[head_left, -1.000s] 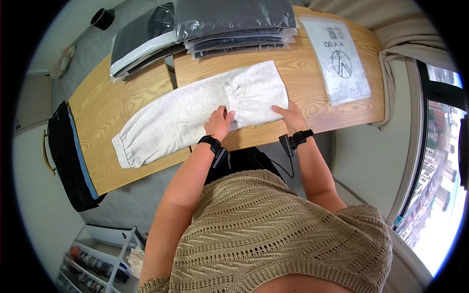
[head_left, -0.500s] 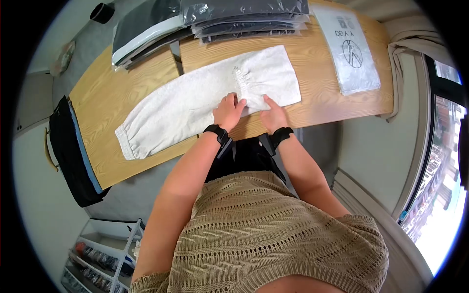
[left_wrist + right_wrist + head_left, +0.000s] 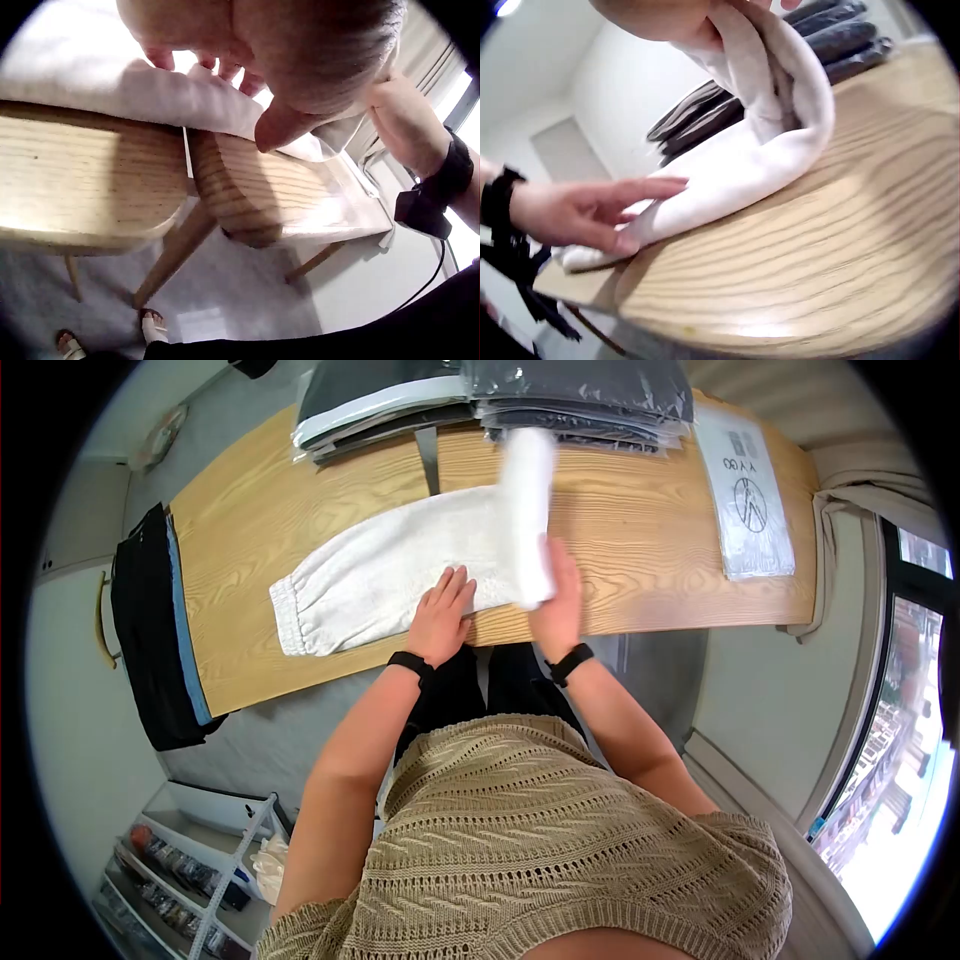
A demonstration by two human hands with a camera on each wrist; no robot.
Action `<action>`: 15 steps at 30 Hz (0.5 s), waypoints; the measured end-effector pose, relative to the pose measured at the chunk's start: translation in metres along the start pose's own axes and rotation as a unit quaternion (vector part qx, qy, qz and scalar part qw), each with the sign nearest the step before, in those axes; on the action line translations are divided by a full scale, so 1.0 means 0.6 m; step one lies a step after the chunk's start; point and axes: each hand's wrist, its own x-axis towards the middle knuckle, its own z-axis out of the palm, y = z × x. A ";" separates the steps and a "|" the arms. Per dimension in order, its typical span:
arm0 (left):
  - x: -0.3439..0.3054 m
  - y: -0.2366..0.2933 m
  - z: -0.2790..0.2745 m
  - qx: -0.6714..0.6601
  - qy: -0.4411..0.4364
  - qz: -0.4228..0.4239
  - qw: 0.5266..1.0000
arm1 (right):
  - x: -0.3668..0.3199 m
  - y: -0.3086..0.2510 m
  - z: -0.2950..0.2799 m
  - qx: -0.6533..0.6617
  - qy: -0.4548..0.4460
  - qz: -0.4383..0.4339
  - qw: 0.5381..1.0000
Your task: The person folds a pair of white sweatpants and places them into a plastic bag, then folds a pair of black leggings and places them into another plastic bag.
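Pale heathered fabric trousers [image 3: 390,560] lie lengthwise on the wooden table [image 3: 640,530], gathered cuff at the left. Their right end is lifted and folding over leftward, blurred in the head view. My left hand [image 3: 440,622] rests on the cloth near its front edge, fingers spread; the right wrist view also has this left hand [image 3: 585,214] flat on the fabric [image 3: 727,165]. My right hand [image 3: 558,600] holds the raised end at its near corner. In the right wrist view the cloth curls up in a loop to the right hand [image 3: 660,19], whose fingers are partly hidden.
Dark garments in clear bags [image 3: 580,400] are stacked at the table's back. A printed clear bag [image 3: 750,510] lies at the right. Black and blue garments [image 3: 150,630] hang over the left edge. A gap [image 3: 428,460] divides the tabletop.
My right hand has lifted the cloth's right end and swung it leftward. The left hand has flattened on the fabric, its earlier pinch near the upper cuff released. The head view has shifted.
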 end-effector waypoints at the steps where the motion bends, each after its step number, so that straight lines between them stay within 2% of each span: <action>1: -0.006 -0.010 0.007 -0.001 0.004 -0.005 1.000 | 0.009 -0.039 -0.005 -0.144 -0.030 -0.101 0.984; 3: -0.021 -0.030 0.019 -0.080 -0.041 -0.038 0.995 | 0.000 -0.056 0.043 -0.118 -0.119 -0.157 0.973; 4: -0.031 -0.033 0.016 -0.070 -0.002 -0.026 0.997 | -0.006 -0.057 0.070 -0.098 -0.133 -0.181 0.969; 10: -0.079 -0.067 -0.049 -0.065 0.002 0.026 0.998 | -0.018 -0.066 0.102 -0.150 -0.151 -0.155 0.965; 11: -0.094 -0.081 -0.066 -0.113 0.026 0.028 0.993 | -0.018 -0.066 0.101 -0.169 -0.158 -0.156 0.960; 13: -0.148 -0.122 -0.091 -0.061 0.090 -0.071 0.991 | -0.018 -0.070 0.099 -0.192 -0.187 -0.169 0.948; 15: -0.181 -0.152 -0.128 0.068 0.184 -0.237 0.951 | -0.021 -0.079 0.099 -0.246 -0.206 -0.184 0.929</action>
